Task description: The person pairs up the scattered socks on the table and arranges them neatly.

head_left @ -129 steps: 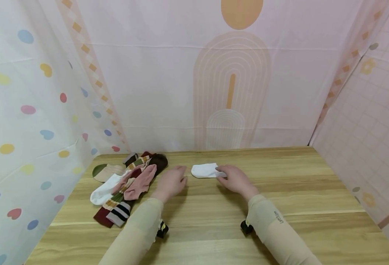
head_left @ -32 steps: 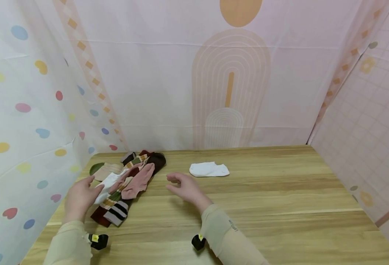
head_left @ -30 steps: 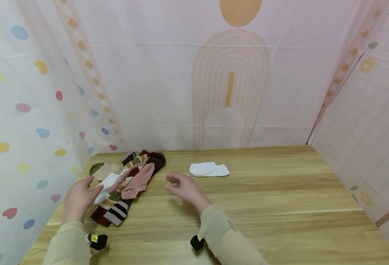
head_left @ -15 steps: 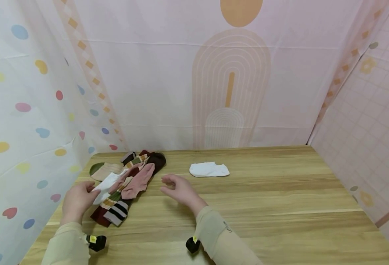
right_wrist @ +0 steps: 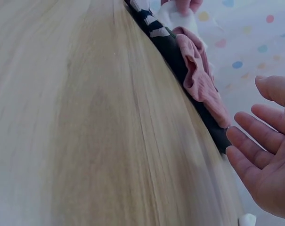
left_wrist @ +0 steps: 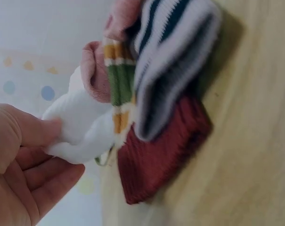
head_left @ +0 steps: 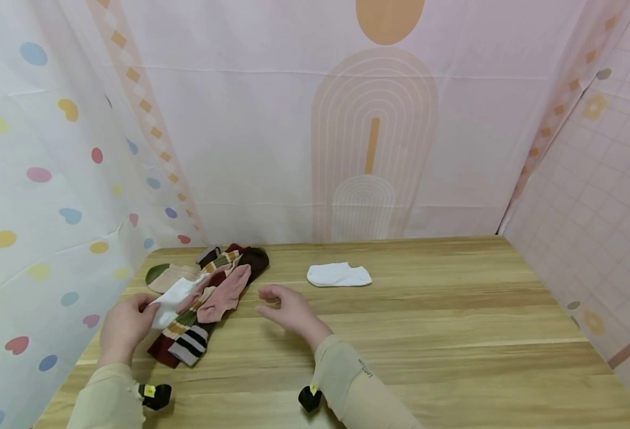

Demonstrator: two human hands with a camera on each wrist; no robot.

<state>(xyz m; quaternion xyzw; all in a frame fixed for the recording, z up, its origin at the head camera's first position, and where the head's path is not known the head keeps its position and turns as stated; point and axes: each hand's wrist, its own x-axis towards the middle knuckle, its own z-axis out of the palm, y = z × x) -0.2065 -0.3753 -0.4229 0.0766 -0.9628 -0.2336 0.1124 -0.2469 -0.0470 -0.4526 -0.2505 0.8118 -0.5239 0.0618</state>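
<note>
My left hand (head_left: pixel 125 326) pinches the end of a white sock (head_left: pixel 174 298) between thumb and fingers at the left of the pile. In the left wrist view that white sock (left_wrist: pixel 81 122) is lifted at the pinched end, its other part under a pink sock (left_wrist: pixel 96 70). My right hand (head_left: pixel 292 311) hovers right of the pile, fingers loosely bent and holding nothing; the right wrist view shows its palm (right_wrist: pixel 269 155) bare. Another white ankle sock (head_left: pixel 339 274) lies flat at the table's back middle.
Around the held sock lie a pink sock (head_left: pixel 226 293), a grey-and-black striped sock (head_left: pixel 190 345), a maroon cuff (head_left: pixel 162 350), a beige sock with green toe (head_left: pixel 170 277) and a dark brown one (head_left: pixel 255 259). Patterned curtains (head_left: pixel 250 149) stand behind the wooden table (head_left: pixel 454 333).
My left hand went from the table's middle to the pile, then took hold of the white sock and lifted its end. The right hand left the other white sock and moved left.
</note>
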